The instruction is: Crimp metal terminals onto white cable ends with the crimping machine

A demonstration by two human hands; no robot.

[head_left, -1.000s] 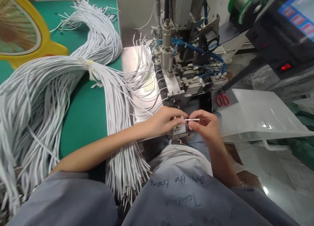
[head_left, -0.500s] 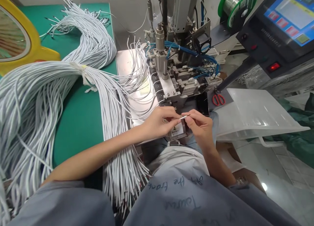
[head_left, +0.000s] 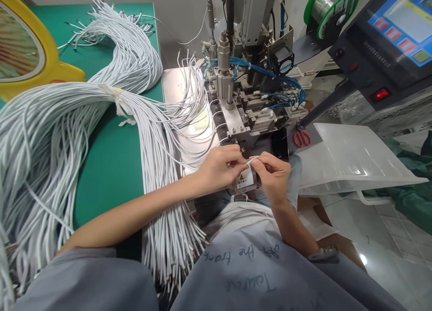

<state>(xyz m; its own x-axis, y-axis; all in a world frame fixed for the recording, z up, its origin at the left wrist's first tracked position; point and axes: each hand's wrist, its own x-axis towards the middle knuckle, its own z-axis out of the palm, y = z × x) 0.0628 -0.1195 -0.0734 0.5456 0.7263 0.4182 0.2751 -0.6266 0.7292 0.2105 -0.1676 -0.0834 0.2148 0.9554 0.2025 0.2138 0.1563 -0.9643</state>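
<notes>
Between my two hands is the end of a thin white cable (head_left: 250,160). My left hand (head_left: 224,166) pinches it between thumb and fingers, just in front of the machine (head_left: 232,119). The thumb and fingers of my right hand (head_left: 272,170) are closed on the cable's tip, close beside the left fingertips. A large bundle of white cables (head_left: 158,180) hangs over the table edge left of my hands, bound with a white tie (head_left: 119,103). Several cables from it run over a pale metal plate (head_left: 178,83) to the machine.
A yellow-framed object (head_left: 54,68) stands on the green table (head_left: 97,176) at the left. Red-handled scissors (head_left: 302,139) lie right of the machine, near a translucent tray (head_left: 354,153). Above are a wire spool (head_left: 324,7) and a control panel with a screen (head_left: 405,20).
My right fingers have moved slightly left along the cable, nearer my left fingertips, and cover more of its end. The whole view has shifted a little.
</notes>
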